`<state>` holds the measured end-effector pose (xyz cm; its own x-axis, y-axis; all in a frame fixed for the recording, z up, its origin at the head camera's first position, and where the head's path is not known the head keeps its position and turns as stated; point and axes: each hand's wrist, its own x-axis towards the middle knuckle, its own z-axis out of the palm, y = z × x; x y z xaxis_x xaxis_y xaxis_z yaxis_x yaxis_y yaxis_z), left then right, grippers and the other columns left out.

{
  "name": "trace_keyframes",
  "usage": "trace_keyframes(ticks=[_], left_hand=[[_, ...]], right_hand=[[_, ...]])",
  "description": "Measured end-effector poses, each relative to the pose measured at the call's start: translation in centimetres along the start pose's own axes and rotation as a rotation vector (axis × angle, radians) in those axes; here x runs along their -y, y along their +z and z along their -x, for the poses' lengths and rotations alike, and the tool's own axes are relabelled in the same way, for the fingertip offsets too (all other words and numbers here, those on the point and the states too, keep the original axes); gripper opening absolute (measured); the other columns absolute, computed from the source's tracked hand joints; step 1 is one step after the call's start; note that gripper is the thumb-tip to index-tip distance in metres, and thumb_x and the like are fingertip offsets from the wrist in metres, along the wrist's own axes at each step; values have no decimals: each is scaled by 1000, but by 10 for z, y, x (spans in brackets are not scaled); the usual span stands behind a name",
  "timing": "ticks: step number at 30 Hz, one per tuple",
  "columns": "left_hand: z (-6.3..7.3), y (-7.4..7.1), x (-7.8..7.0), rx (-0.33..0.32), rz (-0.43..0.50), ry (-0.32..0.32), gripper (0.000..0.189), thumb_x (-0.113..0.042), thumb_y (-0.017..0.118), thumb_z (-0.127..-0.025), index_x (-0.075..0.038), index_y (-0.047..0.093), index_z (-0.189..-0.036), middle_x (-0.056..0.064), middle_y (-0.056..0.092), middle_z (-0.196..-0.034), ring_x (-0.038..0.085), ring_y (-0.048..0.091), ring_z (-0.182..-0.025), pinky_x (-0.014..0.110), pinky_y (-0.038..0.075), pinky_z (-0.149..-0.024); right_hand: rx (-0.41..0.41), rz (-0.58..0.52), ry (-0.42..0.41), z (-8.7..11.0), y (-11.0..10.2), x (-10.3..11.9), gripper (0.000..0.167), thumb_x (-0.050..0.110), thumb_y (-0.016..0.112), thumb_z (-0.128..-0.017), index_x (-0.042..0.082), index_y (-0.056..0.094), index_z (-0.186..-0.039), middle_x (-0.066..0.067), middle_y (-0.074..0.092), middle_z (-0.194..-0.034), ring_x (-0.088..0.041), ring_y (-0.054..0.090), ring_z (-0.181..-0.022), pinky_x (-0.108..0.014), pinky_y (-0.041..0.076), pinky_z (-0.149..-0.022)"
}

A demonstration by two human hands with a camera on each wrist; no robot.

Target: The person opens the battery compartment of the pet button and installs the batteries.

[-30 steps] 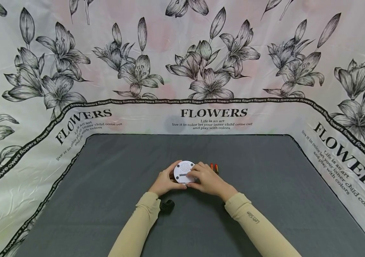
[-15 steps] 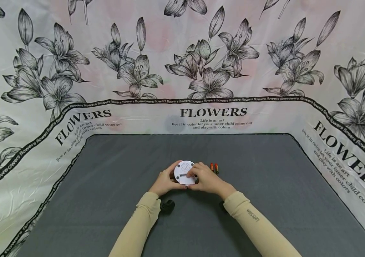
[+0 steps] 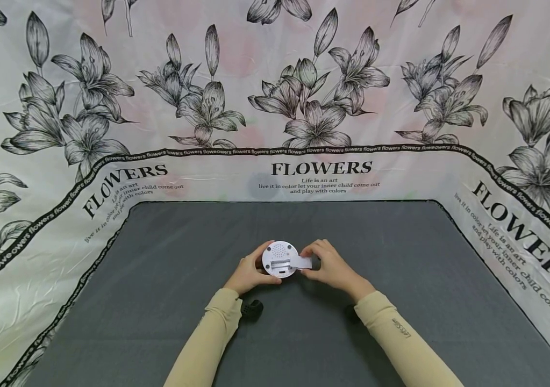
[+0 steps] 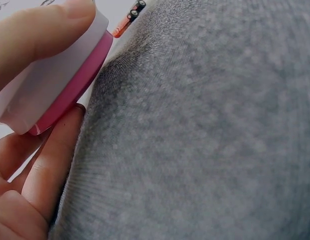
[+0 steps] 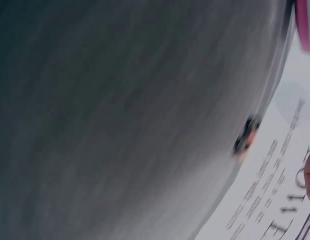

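My left hand [image 3: 251, 271] grips a round white device [image 3: 275, 252] by its left edge, thumb on the near side. Speaker holes and an uncovered battery compartment show on its upward face. In the left wrist view the device [image 4: 64, 60] has a pink rim below its white body, with fingers under it. My right hand [image 3: 334, 269] pinches a small white battery cover [image 3: 305, 262] between thumb and fingers at the device's right side. Two red-and-black batteries [image 4: 128, 20] lie beyond the device in the left wrist view; in the head view the right hand hides them.
A dark grey cloth [image 3: 197, 242] covers the work surface. Behind and beside it runs a white flower-printed sheet [image 3: 226, 180]. A black wrist camera [image 3: 252, 311] sits under the left sleeve cuff.
My right hand has moved right, carrying the battery cover off the device and baring the compartment. The batteries have become hidden behind that hand. The left hand has stayed in place.
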<state>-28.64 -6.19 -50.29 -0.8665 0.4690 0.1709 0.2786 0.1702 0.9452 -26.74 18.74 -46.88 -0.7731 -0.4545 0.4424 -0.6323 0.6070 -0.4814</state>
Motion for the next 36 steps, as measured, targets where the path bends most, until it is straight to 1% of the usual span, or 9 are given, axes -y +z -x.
trace_keyframes(ticks=[3,6,11,14,18,23,27,34,36], left_hand=[[-3,1,9,-8,-14,-19,100,-9,87,-62,-16,32,-146,6,56,-121,15,55,-102,27,49,-78],[-3,2,9,-4,-14,-23,100,-9,87,-62,-17,32,-146,7,56,-121,15,55,-102,27,49,-78],[1,1,-8,20,17,-12,98,-6,86,-64,-12,32,-145,11,55,-121,18,55,-103,29,49,-79],[3,0,-17,35,23,-15,96,-5,85,-65,-15,33,-145,12,54,-121,18,55,-103,29,49,-80],[5,-1,-21,35,19,-14,94,-4,84,-65,-19,34,-144,11,54,-122,16,55,-103,28,49,-80],[6,-2,-17,35,50,-15,95,-2,84,-64,-20,35,-143,11,55,-121,17,56,-102,30,49,-80],[5,-3,-15,37,69,-24,95,-2,84,-64,-22,36,-143,11,55,-121,18,56,-102,30,49,-80],[4,-3,-15,48,76,-28,96,-2,84,-64,-22,35,-143,10,54,-122,18,56,-102,30,49,-80],[4,-3,-16,51,74,-29,96,-2,84,-64,-19,34,-144,10,55,-121,17,56,-102,30,49,-80]], right_hand=[[-11,16,66,7,-11,-12,30,12,81,-70,12,64,-95,3,52,-91,-17,43,-84,-34,39,-73],[-13,29,141,14,-23,-24,30,10,81,-70,10,65,-96,0,53,-93,-19,43,-83,-36,38,-72],[15,40,265,26,-42,-45,29,8,79,-72,6,66,-98,-5,52,-95,-22,43,-81,-37,38,-69],[35,39,337,32,-53,-55,29,6,79,-72,5,65,-98,-8,52,-95,-23,43,-79,-37,37,-67],[56,37,403,38,-64,-67,29,4,78,-73,3,64,-99,-11,51,-96,-24,44,-78,-36,37,-66],[60,15,442,43,-73,-79,29,4,76,-75,2,63,-101,-14,49,-98,-26,44,-79,-37,37,-65],[72,23,460,48,-77,-88,29,4,76,-75,1,63,-101,-14,49,-98,-26,44,-80,-37,38,-66],[85,34,464,50,-81,-97,28,5,76,-74,0,63,-99,-14,50,-96,-26,46,-80,-38,38,-68],[92,37,462,49,-81,-97,28,5,77,-74,-1,64,-98,-14,51,-95,-25,46,-79,-38,38,-68]])
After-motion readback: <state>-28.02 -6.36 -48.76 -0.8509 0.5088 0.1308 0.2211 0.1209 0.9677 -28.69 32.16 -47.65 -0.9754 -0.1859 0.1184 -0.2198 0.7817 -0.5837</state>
